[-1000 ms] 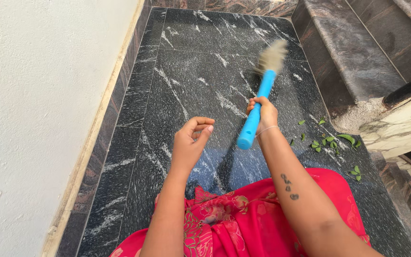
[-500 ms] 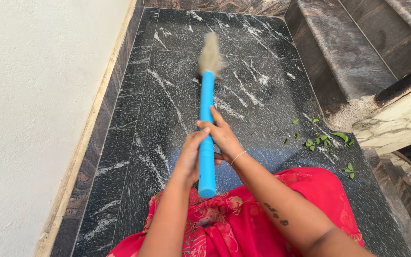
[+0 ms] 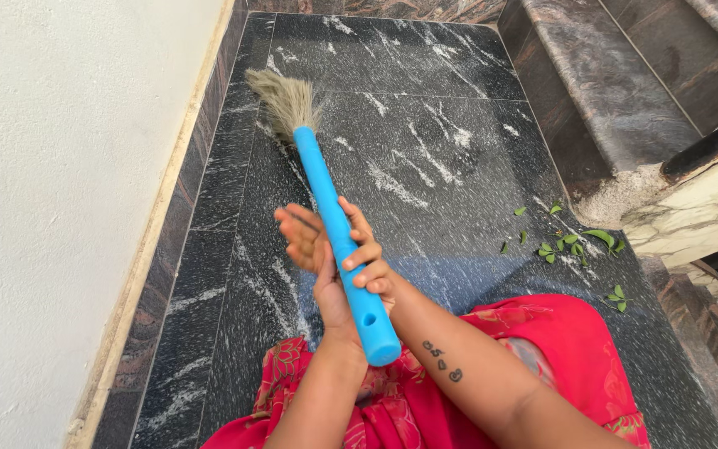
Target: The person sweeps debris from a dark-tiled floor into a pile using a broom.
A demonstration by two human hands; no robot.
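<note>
Centrally, both hands met on the blue broom [image 3: 338,241], right hand [image 3: 369,266] gripping, left hand [image 3: 309,249] spread open behind it, bristles near the wall [image 3: 68,166] upper left, dark floor [image 3: 442,150] open rightward, lap cut off below.

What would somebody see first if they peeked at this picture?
Most likely the bright blue broom in the middle, its straw-coloured bristles pointing toward the white wall on the left. The right hand wraps around its handle, with the open left hand pressed against it. Next come the red patterned dress at the bottom and the little green leaves scattered on the black speckled floor on the right.
</note>
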